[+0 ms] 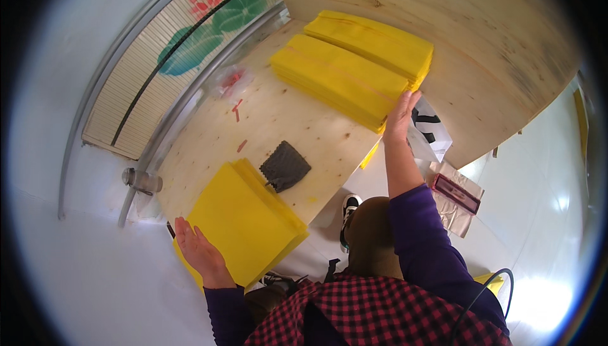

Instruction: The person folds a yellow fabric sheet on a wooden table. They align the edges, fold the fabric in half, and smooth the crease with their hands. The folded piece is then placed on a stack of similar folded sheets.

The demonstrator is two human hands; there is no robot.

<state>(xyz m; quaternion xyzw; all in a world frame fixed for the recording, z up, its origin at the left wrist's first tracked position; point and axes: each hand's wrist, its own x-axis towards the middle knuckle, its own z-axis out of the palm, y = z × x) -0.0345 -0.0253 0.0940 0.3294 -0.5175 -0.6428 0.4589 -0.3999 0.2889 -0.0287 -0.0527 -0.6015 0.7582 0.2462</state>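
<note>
A stack of flat yellow sheets [244, 222] lies at the table's near left corner. My left hand [197, 248] rests at its left edge, fingers stretched out and holding nothing. Farther right, two long bundles of folded yellow material lie side by side, the nearer bundle [339, 80] in front of the farther bundle [373, 42]. Against the right end of the nearer bundle is my right hand [400, 115], its fingers straight and flat, not wrapped round anything. A dark grey cloth [285, 166] with zigzag edges sits just beyond the sheet stack.
The wooden table [209, 149] carries red scraps [237, 110] and a clear plastic bag [232, 81] with red bits. A wooden panel [481, 48] rises behind the bundles. On the right, a white bag [430, 132] and a dark red box [456, 194] sit below table level.
</note>
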